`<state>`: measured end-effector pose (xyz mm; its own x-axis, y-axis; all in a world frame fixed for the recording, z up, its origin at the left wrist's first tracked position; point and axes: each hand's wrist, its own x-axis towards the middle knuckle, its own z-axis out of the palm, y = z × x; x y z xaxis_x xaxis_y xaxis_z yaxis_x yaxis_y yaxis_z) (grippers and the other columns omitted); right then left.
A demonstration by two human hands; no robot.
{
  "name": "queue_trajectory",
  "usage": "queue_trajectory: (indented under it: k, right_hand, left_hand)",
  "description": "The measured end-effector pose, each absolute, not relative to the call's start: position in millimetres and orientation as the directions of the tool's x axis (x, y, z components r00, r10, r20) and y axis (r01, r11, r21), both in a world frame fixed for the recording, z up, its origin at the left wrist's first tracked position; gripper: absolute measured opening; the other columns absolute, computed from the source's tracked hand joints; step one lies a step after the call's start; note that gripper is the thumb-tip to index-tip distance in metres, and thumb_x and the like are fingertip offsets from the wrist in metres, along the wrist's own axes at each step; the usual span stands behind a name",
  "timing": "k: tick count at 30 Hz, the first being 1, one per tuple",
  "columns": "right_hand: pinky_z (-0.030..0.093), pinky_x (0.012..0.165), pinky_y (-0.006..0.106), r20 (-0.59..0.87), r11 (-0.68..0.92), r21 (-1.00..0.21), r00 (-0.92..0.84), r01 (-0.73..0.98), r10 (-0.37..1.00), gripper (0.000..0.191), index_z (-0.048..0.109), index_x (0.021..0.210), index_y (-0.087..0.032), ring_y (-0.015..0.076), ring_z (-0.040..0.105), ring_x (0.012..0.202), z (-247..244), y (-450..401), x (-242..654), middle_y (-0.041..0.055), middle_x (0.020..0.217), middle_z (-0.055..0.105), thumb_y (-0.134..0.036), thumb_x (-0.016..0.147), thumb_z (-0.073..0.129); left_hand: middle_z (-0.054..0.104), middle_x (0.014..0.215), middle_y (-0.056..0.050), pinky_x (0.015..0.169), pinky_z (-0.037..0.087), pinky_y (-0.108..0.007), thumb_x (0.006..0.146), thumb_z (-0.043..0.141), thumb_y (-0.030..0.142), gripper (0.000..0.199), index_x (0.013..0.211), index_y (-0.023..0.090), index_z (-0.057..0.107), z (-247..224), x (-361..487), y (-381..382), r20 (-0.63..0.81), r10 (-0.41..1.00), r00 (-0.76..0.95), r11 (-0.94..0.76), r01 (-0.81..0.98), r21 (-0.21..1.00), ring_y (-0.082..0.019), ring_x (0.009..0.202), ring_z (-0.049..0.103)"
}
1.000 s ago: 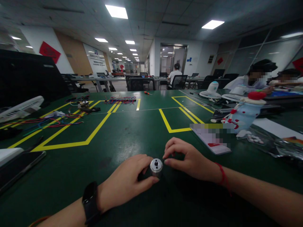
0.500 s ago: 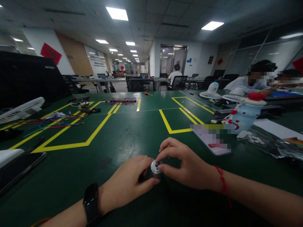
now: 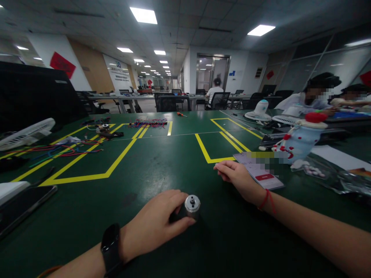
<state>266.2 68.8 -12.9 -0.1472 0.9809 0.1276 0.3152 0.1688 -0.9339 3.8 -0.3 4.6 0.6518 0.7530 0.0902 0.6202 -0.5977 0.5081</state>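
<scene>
A small silver electric motor (image 3: 192, 205) stands upright on the dark green table, its round face and short shaft pointing up. The fingers and thumb of my left hand (image 3: 162, 216) are closed around its left side; a dark watch is on that wrist. Apart from the motor, up and to the right, my right hand (image 3: 236, 175) hovers by the left edge of a clear-covered card (image 3: 265, 175). Its fingers are curled and pressed together, and whatever may be between them is hidden or too small to name. A red string circles that wrist.
Yellow tape (image 3: 120, 158) marks the table. Loose wires (image 3: 72, 150), a black phone (image 3: 26, 208) and a white fan (image 3: 27, 133) lie left. An orange screwdriver (image 3: 182, 114) lies farther back. To the right are a blue figure (image 3: 303, 141) and a plastic bag (image 3: 315, 172); a person (image 3: 301, 98) sits beyond.
My right hand has left the top of the motor and moved up and right to the card, uncovering the shaft. My left hand has kept its hold on the motor.
</scene>
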Motion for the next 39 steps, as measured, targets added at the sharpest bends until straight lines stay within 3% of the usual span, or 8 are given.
queue_trajectory:
  k: [8, 11, 14, 17, 24, 28, 33, 39]
  right_hand:
    - [0.040, 0.060, 0.027, 0.135, 0.225, -0.891, -0.242, 0.394, 0.961, 0.024, 0.068, 0.085, -0.015, 0.0131, 0.052, 0.064, -5, 61, 263, 0.0007, 0.074, 0.060, -0.037, 0.088, 0.058]
    - [0.041, 0.069, 0.031, 0.214, 0.443, -0.742, -0.449, 0.503, 0.867, 0.012, 0.071, 0.083, -0.017, 0.0161, 0.055, 0.074, 1, 51, 256, 0.0030, 0.081, 0.063, -0.027, 0.085, 0.064]
    - [0.043, 0.075, 0.030, 0.327, 0.656, -0.603, -0.609, 0.454, 0.722, 0.012, 0.070, 0.094, -0.018, 0.0163, 0.056, 0.084, 8, 36, 244, 0.0045, 0.092, 0.063, -0.019, 0.089, 0.059]
    - [0.046, 0.073, 0.027, 0.421, 0.660, -0.658, -0.549, 0.363, 0.722, 0.015, 0.066, 0.103, -0.017, 0.0144, 0.056, 0.084, 16, 20, 229, 0.0046, 0.097, 0.060, -0.023, 0.090, 0.060]
    - [0.046, 0.077, 0.027, 0.483, 0.662, -0.691, -0.496, 0.290, 0.721, 0.006, 0.067, 0.090, -0.017, 0.0140, 0.058, 0.086, 27, 12, 218, 0.0025, 0.092, 0.060, -0.020, 0.089, 0.062]
    - [0.047, 0.080, 0.029, 0.359, 0.583, -0.737, -0.533, 0.342, 0.766, 0.009, 0.070, 0.092, -0.018, 0.0149, 0.059, 0.088, 24, 22, 237, 0.0027, 0.094, 0.062, -0.024, 0.090, 0.063]
    - [0.044, 0.090, 0.035, 0.132, 0.627, -0.627, -0.730, 0.463, 0.671, 0.012, 0.075, 0.095, -0.023, 0.0188, 0.056, 0.100, 9, 25, 254, 0.0039, 0.104, 0.062, -0.027, 0.085, 0.070]
    - [0.045, 0.090, 0.034, 0.147, 0.599, -0.680, -0.721, 0.424, 0.677, 0.015, 0.075, 0.097, -0.023, 0.0185, 0.057, 0.101, 8, 25, 256, 0.0038, 0.106, 0.063, -0.030, 0.085, 0.069]
  left_hand:
    - [0.054, 0.084, 0.001, 0.065, 0.033, -0.028, 0.092, 0.060, 0.035, 0.018, 0.089, 0.020, 0.052, 5, 4, -1, 0.088, 0.753, 0.652, -0.599, 0.623, 0.503, -0.017, 0.075, 0.048]
    - [0.054, 0.083, 0.001, 0.065, 0.033, -0.028, 0.092, 0.060, 0.036, 0.018, 0.089, 0.019, 0.052, 4, 3, -1, 0.089, 0.755, 0.650, -0.600, 0.629, 0.495, -0.017, 0.074, 0.049]
    - [0.055, 0.082, 0.001, 0.064, 0.034, -0.028, 0.092, 0.060, 0.037, 0.020, 0.087, 0.019, 0.052, 2, 3, -1, 0.101, 0.754, 0.649, -0.607, 0.631, 0.483, -0.018, 0.074, 0.049]
    - [0.056, 0.084, 0.000, 0.066, 0.036, -0.029, 0.092, 0.059, 0.037, 0.019, 0.091, 0.019, 0.054, 0, 2, 0, 0.113, 0.748, 0.654, -0.617, 0.622, 0.481, -0.018, 0.075, 0.049]
    - [0.059, 0.088, -0.001, 0.069, 0.038, -0.030, 0.092, 0.059, 0.036, 0.017, 0.097, 0.020, 0.055, 0, 3, 0, 0.128, 0.739, 0.661, -0.627, 0.605, 0.491, -0.019, 0.077, 0.051]
    - [0.056, 0.084, 0.000, 0.065, 0.036, -0.029, 0.092, 0.060, 0.036, 0.018, 0.091, 0.019, 0.054, 2, 3, 0, 0.111, 0.746, 0.656, -0.617, 0.620, 0.485, -0.018, 0.074, 0.049]
    - [0.055, 0.083, 0.001, 0.064, 0.034, -0.028, 0.092, 0.060, 0.036, 0.018, 0.089, 0.019, 0.054, 0, 2, 0, 0.101, 0.753, 0.650, -0.606, 0.625, 0.492, -0.017, 0.074, 0.048]
    - [0.054, 0.083, 0.001, 0.064, 0.033, -0.028, 0.092, 0.060, 0.038, 0.020, 0.089, 0.019, 0.053, 0, 2, 1, 0.096, 0.753, 0.651, -0.602, 0.624, 0.499, -0.017, 0.074, 0.048]
